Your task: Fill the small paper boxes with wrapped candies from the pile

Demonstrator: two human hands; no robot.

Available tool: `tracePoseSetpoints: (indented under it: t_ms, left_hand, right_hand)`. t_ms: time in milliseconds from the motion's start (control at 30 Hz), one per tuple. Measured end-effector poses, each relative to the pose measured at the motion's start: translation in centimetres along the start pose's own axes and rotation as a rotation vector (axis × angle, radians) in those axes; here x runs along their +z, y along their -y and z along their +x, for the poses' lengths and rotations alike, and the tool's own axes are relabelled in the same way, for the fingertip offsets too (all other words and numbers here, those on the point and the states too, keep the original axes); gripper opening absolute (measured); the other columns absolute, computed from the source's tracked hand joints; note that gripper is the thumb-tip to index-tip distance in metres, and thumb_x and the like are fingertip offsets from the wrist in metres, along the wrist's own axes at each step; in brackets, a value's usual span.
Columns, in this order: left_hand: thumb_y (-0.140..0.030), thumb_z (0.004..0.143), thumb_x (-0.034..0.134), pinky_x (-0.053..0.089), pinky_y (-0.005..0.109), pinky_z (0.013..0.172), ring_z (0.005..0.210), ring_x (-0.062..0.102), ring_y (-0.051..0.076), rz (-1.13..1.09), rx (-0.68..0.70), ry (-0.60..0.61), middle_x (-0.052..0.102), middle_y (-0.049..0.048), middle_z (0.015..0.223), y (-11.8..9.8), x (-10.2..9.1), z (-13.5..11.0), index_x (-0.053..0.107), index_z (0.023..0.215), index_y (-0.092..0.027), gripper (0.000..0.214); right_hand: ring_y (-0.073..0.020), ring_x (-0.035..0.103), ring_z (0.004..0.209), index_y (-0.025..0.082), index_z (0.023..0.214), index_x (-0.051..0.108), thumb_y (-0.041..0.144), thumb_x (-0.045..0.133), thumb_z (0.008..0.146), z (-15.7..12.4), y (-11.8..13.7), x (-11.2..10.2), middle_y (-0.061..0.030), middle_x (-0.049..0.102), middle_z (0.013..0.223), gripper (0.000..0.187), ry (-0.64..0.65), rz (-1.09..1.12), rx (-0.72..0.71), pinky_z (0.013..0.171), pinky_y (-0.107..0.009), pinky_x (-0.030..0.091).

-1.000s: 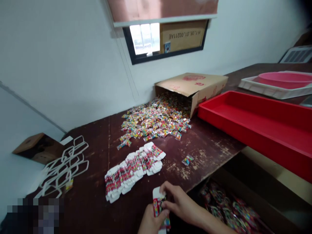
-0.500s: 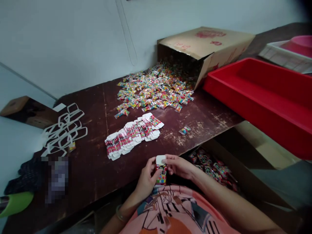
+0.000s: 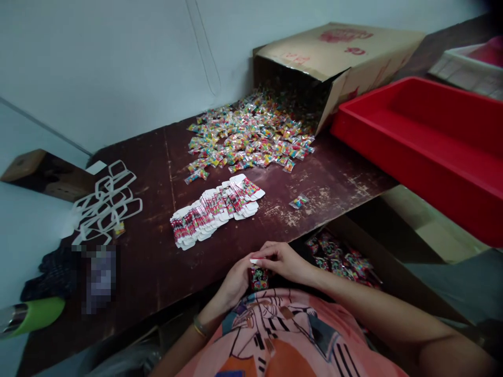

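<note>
Close to my body, below the table's front edge, a small printed candy box (image 3: 259,277) stands upright between my hands. My left hand (image 3: 238,280) is closed around its left side. At its top, my right hand (image 3: 281,261) has its fingers pressed on the white flap, which is folded nearly down. The box's inside is hidden. On the table ahead lies an overlapping row of flat printed boxes (image 3: 216,209) with white flaps. A single clear candy packet (image 3: 299,201) rests to the right of that row.
Many candy packets (image 3: 251,136) spill from a tipped cardboard carton (image 3: 338,50). A red tray (image 3: 416,152) juts over the table's right side. White loop bands (image 3: 108,204) lie at left, near a green object (image 3: 43,314). Below the edge, a carton holds filled printed boxes (image 3: 341,256).
The white flap stood up before and is now folded nearly flat. My right hand has moved over the box's top, its fingers bent. The camera view has shifted slightly.
</note>
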State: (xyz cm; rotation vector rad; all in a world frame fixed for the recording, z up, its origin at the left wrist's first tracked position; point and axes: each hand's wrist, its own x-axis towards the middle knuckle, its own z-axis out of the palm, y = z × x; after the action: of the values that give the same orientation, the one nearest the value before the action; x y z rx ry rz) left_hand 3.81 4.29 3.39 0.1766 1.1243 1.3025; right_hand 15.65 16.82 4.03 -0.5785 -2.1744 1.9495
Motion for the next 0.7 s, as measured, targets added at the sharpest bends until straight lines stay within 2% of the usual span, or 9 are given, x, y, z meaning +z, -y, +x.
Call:
tracePoseSetpoints:
  t_ms: [100, 200, 300, 400, 467, 567, 700]
  left_hand:
    - [-0.031, 0.077, 0.057, 0.039, 0.04, 0.096, 0.109, 0.055, 0.027, -0.052, -0.008, 0.088, 0.065, 0.0095, 0.116, 0.1, -0.3, -0.3, 0.061, 0.117, -0.015, 0.043]
    - [-0.025, 0.076, 0.064, 0.032, 0.04, 0.104, 0.12, 0.049, 0.027, 0.113, 0.061, 0.164, 0.059, 0.0086, 0.127, 0.5, -1.0, -0.2, 0.056, 0.126, -0.019, 0.052]
    - [-0.025, 0.081, 0.062, 0.026, 0.04, 0.11, 0.126, 0.043, 0.026, 0.288, 0.093, 0.166, 0.056, 0.0079, 0.132, 0.9, -1.5, 0.0, 0.055, 0.127, -0.019, 0.047]
    - [-0.027, 0.083, 0.061, 0.026, 0.041, 0.11, 0.125, 0.045, 0.027, 0.324, 0.075, 0.199, 0.056, 0.0082, 0.132, 1.1, -1.6, 0.3, 0.055, 0.128, -0.019, 0.046]
    - [-0.028, 0.083, 0.061, 0.027, 0.042, 0.11, 0.123, 0.048, 0.027, 0.324, 0.064, 0.201, 0.057, 0.0084, 0.131, 1.1, -1.5, 0.4, 0.055, 0.128, -0.02, 0.047]
    - [-0.03, 0.084, 0.06, 0.027, 0.042, 0.11, 0.122, 0.049, 0.027, 0.32, 0.056, 0.178, 0.058, 0.0087, 0.129, 1.2, -1.8, 0.7, 0.055, 0.128, -0.019, 0.046]
    - [-0.031, 0.082, 0.062, 0.028, 0.041, 0.109, 0.125, 0.046, 0.026, 0.275, 0.074, 0.14, 0.058, 0.0089, 0.129, 1.7, -2.5, 0.9, 0.054, 0.128, -0.02, 0.048]
  right_hand:
    - [-0.0133, 0.059, 0.073, 0.02, 0.096, 0.075, 0.032, 0.064, 0.084, 0.3, -0.8, -0.2, -0.0037, 0.063, 0.083, 0.021, -0.02, -0.029, -0.019, 0.067, -0.024, 0.047]
    - [-0.0136, 0.06, 0.075, 0.02, 0.093, 0.076, 0.027, 0.063, 0.085, 0.5, -1.2, -0.9, -0.0037, 0.064, 0.081, 0.017, -0.048, -0.097, -0.09, 0.07, -0.024, 0.046]
    - [-0.0128, 0.058, 0.073, 0.02, 0.096, 0.075, 0.026, 0.059, 0.088, 0.2, -1.0, -1.9, -0.0038, 0.062, 0.081, 0.019, 0.05, -0.182, -0.182, 0.067, -0.023, 0.045]
    - [-0.0137, 0.059, 0.079, 0.019, 0.102, 0.072, 0.025, 0.053, 0.091, -0.3, -0.8, -2.7, -0.0059, 0.063, 0.088, 0.023, 0.202, -0.298, -0.304, 0.071, -0.023, 0.045]
    - [-0.0148, 0.059, 0.081, 0.02, 0.104, 0.071, 0.024, 0.05, 0.092, -0.2, -1.0, -2.9, -0.007, 0.063, 0.09, 0.024, 0.189, -0.402, -0.332, 0.071, -0.023, 0.045]
    - [-0.0138, 0.058, 0.074, 0.02, 0.1, 0.072, 0.022, 0.051, 0.092, 0.2, -1.3, -2.9, -0.0058, 0.063, 0.083, 0.023, 0.096, -0.439, -0.282, 0.067, -0.023, 0.045]
    - [-0.0142, 0.059, 0.077, 0.018, 0.1, 0.071, 0.016, 0.051, 0.09, 0.2, -0.9, -2.4, -0.0057, 0.063, 0.085, 0.023, 0.184, -0.412, -0.317, 0.07, -0.023, 0.046]
